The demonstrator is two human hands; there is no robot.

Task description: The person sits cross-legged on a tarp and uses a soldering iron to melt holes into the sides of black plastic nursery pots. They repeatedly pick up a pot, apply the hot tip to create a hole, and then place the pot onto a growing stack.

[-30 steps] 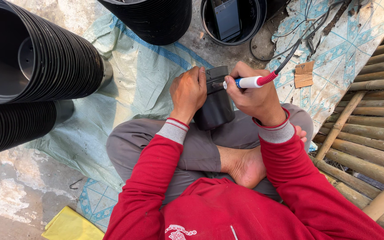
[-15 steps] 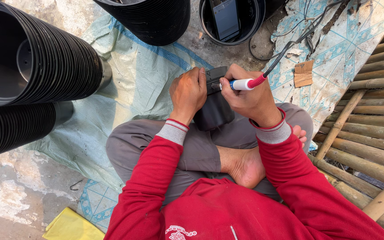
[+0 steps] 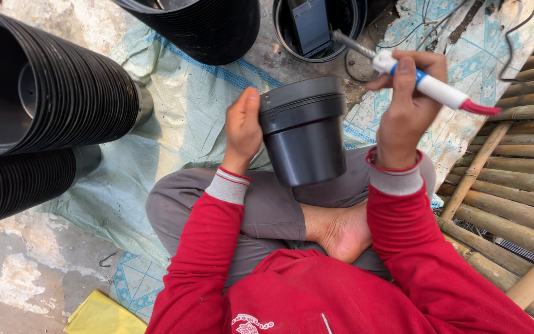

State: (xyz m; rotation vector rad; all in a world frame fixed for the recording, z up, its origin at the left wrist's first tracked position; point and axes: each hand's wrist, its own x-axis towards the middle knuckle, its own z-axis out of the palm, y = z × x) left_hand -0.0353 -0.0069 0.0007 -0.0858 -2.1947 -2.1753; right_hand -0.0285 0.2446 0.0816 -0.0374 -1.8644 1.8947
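My left hand [image 3: 242,128] grips the rim of a black plastic pot [image 3: 304,133], which lies tilted over my crossed legs with its bottom toward me. My right hand [image 3: 406,105] is raised to the right of the pot and is closed around a white tool [image 3: 431,86] with a metal tip, a blue band and a red cord end. The tool's tip points up and left, clear of the pot. I sit cross-legged in red sleeves and grey trousers, one bare foot [image 3: 340,232] showing.
Two long stacks of nested black pots [image 3: 63,102] lie at the left. Another black stack [image 3: 205,28] and a round black container holding a dark device [image 3: 313,25] stand ahead. Bamboo slats [image 3: 514,185] run along the right. Cables lie on patterned sheeting [image 3: 458,43].
My right hand has lifted the tool off the pot and swung it up to the right. The pot's side has come into full view in my left hand.
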